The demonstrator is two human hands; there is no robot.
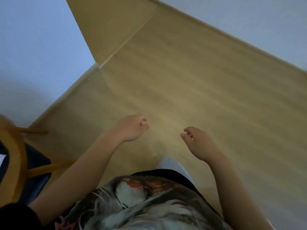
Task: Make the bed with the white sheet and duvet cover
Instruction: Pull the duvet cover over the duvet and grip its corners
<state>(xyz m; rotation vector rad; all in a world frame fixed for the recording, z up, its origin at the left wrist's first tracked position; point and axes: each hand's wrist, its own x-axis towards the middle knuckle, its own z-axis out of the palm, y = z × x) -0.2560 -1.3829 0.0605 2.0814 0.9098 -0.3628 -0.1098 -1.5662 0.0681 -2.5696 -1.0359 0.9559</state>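
Grip, left hand (132, 128): fingers loosely curled, thumb close to the fingertips, nothing between them. Grip, right hand (199, 143): likewise loosely curled and empty.

We log both hands held above the floor (199, 80), backs towards us and apart from each other. Both are to the right of the wooden chair (15, 146) and touch nothing. The left hand is the one closer to the chair.

Item, patterned shirt (141, 205): nearest to us, right of the chair, in grey, white and red-orange on dark cloth. Both bare forearms run from it out to the hands.

Item, white cloth (172, 165): just past the shirt hem, right of the chair. It is blurred and we cannot tell what it is.

Item, the chair itself: at the left edge, a curved light-wood frame with a dark blue seat pad (36, 156), standing on the floor.

Item, floor: pale wood grain, running from under the chair away to the right.

Item, skirting board (66, 98): beyond the chair, at the foot of the white wall (33, 47).

Item, threshold strip (129, 39): a thin pale line across the floor, farther off than the chair and to its right.

Item, second wall (249, 22): farthest from the chair, at upper right.

White sheet and duvet cover: out of view; we cannot tell where they lie.
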